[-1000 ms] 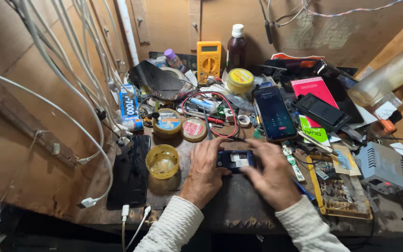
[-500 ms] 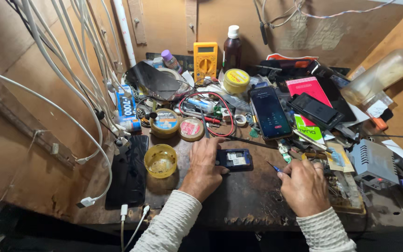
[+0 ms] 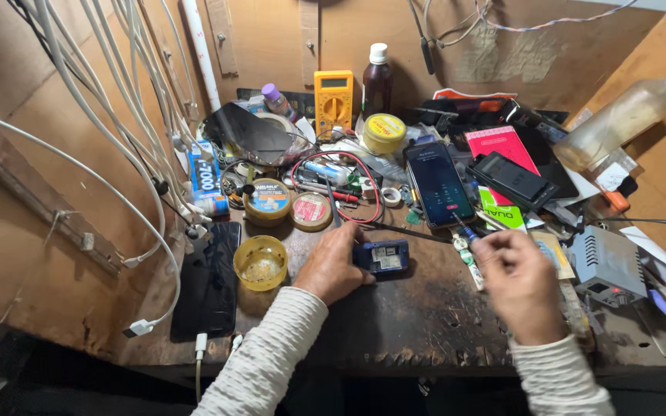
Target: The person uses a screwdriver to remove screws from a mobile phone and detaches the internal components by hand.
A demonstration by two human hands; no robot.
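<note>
Head view: a small blue device [image 3: 383, 256], opened and face up, is steadied at its left edge by the left hand [image 3: 333, 266] on the scorched wooden bench [image 3: 425, 316]. A blue-handled tool [image 3: 465, 233] is pinched in the right hand [image 3: 519, 281]. The device is judged light, rigid and fragile; its side edges are best held

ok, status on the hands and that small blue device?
Left hand steadies the blue device flat on the bench. Right hand holds a thin tool, apart from the device. Clutter behind, none between.
</note>
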